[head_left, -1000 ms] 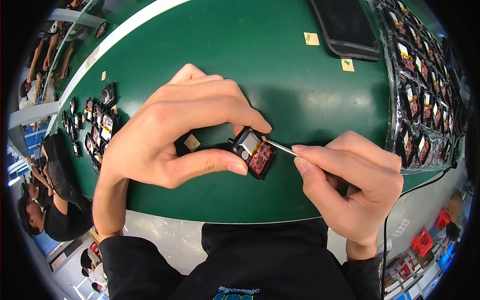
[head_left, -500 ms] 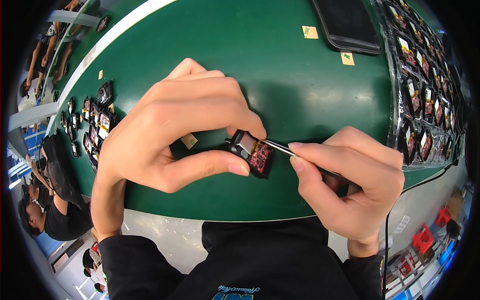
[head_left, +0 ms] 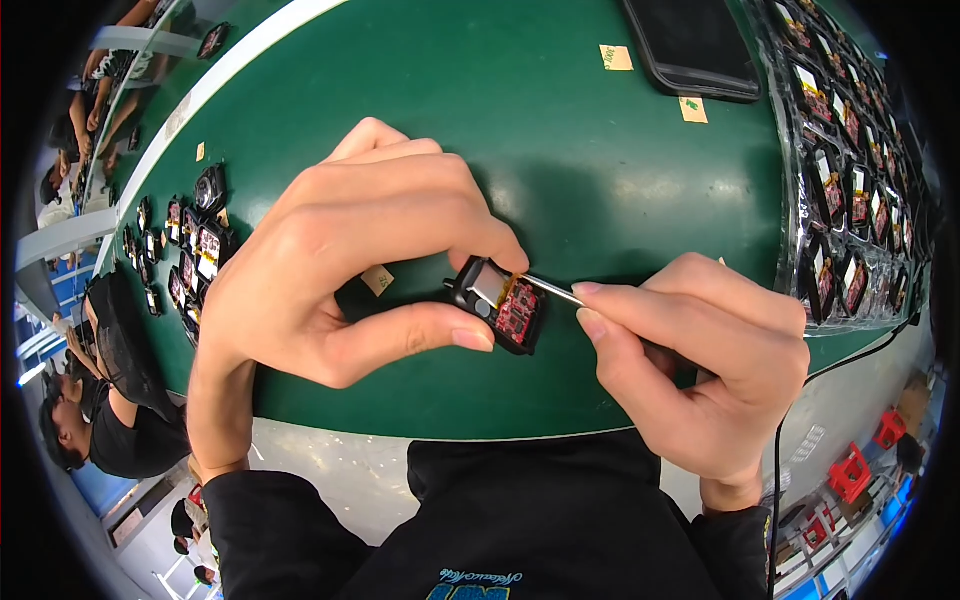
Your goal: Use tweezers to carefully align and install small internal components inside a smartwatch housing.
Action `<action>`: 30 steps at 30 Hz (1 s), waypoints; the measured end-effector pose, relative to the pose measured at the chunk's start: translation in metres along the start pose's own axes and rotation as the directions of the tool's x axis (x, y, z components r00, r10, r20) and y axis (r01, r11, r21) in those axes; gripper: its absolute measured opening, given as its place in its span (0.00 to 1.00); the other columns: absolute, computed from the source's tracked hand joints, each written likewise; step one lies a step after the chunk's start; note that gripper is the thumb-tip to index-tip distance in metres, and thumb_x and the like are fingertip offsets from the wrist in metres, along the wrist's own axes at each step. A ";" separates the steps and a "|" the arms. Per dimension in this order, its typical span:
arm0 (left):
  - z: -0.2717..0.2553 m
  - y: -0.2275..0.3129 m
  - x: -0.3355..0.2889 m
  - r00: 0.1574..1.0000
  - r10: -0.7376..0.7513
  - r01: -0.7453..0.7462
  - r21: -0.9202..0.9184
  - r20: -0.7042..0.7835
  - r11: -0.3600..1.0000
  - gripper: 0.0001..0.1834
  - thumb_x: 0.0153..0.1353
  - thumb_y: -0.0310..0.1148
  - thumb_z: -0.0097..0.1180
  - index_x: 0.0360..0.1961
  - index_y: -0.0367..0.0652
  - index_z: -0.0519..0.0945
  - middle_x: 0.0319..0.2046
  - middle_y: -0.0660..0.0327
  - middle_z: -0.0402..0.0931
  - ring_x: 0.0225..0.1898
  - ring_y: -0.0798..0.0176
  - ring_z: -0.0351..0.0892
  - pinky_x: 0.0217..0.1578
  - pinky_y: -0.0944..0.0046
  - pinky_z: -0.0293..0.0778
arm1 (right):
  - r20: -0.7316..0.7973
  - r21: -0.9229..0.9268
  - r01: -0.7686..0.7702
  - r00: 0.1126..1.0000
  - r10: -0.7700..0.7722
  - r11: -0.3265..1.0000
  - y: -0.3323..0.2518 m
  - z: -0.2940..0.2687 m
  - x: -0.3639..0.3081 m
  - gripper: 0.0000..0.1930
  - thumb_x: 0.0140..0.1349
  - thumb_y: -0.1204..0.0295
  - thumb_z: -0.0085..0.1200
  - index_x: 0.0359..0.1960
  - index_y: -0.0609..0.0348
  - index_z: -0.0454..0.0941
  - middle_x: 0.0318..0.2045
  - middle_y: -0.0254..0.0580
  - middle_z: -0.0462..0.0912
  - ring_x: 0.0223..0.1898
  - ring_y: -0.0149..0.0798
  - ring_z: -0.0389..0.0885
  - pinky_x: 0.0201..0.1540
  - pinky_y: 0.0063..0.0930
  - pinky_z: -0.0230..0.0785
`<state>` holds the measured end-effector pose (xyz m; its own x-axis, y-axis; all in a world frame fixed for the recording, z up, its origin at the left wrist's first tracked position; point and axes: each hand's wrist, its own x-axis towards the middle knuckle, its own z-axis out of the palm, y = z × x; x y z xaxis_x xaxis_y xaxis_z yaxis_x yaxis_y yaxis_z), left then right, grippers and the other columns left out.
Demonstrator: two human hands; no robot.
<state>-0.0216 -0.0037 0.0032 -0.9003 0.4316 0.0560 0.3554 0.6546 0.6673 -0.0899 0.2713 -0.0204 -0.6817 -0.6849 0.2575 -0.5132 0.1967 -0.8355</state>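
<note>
Between the thumb and forefinger of my left hand [head_left: 370, 250] sits a small black device housing [head_left: 497, 303], held above the green table. Its open face shows a red circuit board, a silver-white battery and a bit of yellow tape. My right hand [head_left: 705, 360] pinches a pair of slim metal tweezers [head_left: 553, 289] like a pen. The tip reaches the housing's upper edge beside the yellow tape, close to my left fingertip. Whether the tip grips anything there is too small to make out.
Several similar open housings fill clear plastic trays [head_left: 800, 250] on the right. More black units [head_left: 190, 250] lie at the left. A dark tablet-like device [head_left: 695, 50] lies at the back, near small paper labels [head_left: 616, 58]. Other people [head_left: 130, 420] sit at the left.
The housing has tilted slightly in my left hand, showing more of its battery. Both hands stay almost where they were, with the tweezer tip still at the housing's edge.
</note>
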 end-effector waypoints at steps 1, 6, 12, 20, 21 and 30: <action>0.000 0.000 0.000 1.000 0.001 -0.001 0.003 0.003 1.000 0.28 0.59 0.56 0.75 0.45 0.39 0.92 0.36 0.58 0.88 0.34 0.56 0.82 0.47 0.56 0.66 | -0.003 0.002 -0.002 1.000 0.002 1.000 0.001 0.001 0.000 0.11 0.54 0.86 0.71 0.39 0.65 0.95 0.23 0.34 0.83 0.18 0.21 0.69 0.21 0.19 0.54; 0.001 0.000 -0.001 1.000 0.012 -0.012 0.011 -0.012 1.000 0.28 0.59 0.56 0.75 0.45 0.39 0.92 0.35 0.58 0.87 0.34 0.55 0.81 0.46 0.56 0.67 | -0.023 0.050 -0.034 0.999 0.035 0.998 0.001 0.002 0.000 0.11 0.54 0.86 0.71 0.39 0.65 0.95 0.23 0.34 0.83 0.17 0.20 0.68 0.20 0.19 0.53; 0.004 -0.001 -0.001 0.999 0.015 -0.015 0.001 -0.042 1.000 0.30 0.58 0.57 0.75 0.44 0.38 0.92 0.35 0.57 0.87 0.34 0.55 0.81 0.47 0.56 0.67 | -0.023 0.042 0.001 1.000 0.000 0.999 0.004 0.002 -0.002 0.11 0.53 0.87 0.70 0.39 0.65 0.95 0.23 0.33 0.83 0.17 0.20 0.69 0.20 0.18 0.54; 0.005 0.000 -0.003 0.999 0.008 -0.007 0.005 -0.051 1.000 0.31 0.58 0.57 0.75 0.44 0.37 0.92 0.35 0.56 0.87 0.34 0.54 0.82 0.46 0.55 0.67 | -0.024 0.043 0.005 1.000 -0.004 0.999 0.004 0.004 -0.002 0.11 0.53 0.87 0.70 0.39 0.64 0.95 0.22 0.33 0.82 0.16 0.20 0.68 0.19 0.18 0.54; 0.005 0.000 -0.003 0.999 0.009 -0.009 0.005 -0.049 1.000 0.31 0.58 0.57 0.75 0.44 0.37 0.92 0.35 0.56 0.87 0.34 0.54 0.82 0.46 0.55 0.67 | -0.031 0.049 -0.005 0.999 0.007 0.999 0.003 0.005 -0.003 0.11 0.53 0.87 0.70 0.38 0.64 0.95 0.22 0.33 0.82 0.16 0.20 0.68 0.19 0.18 0.53; 0.005 0.001 -0.003 0.998 0.007 -0.007 0.010 -0.057 1.000 0.32 0.56 0.58 0.76 0.44 0.37 0.92 0.35 0.56 0.87 0.34 0.54 0.81 0.47 0.55 0.68 | -0.017 0.006 0.058 0.998 -0.058 0.998 0.005 0.003 -0.002 0.12 0.51 0.87 0.70 0.38 0.64 0.95 0.21 0.32 0.82 0.15 0.20 0.66 0.19 0.19 0.53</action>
<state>-0.0176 -0.0016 0.0003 -0.9106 0.4001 0.1036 0.3639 0.6575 0.6597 -0.0894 0.2721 -0.0266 -0.6593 -0.6832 0.3139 -0.5491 0.1524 -0.8217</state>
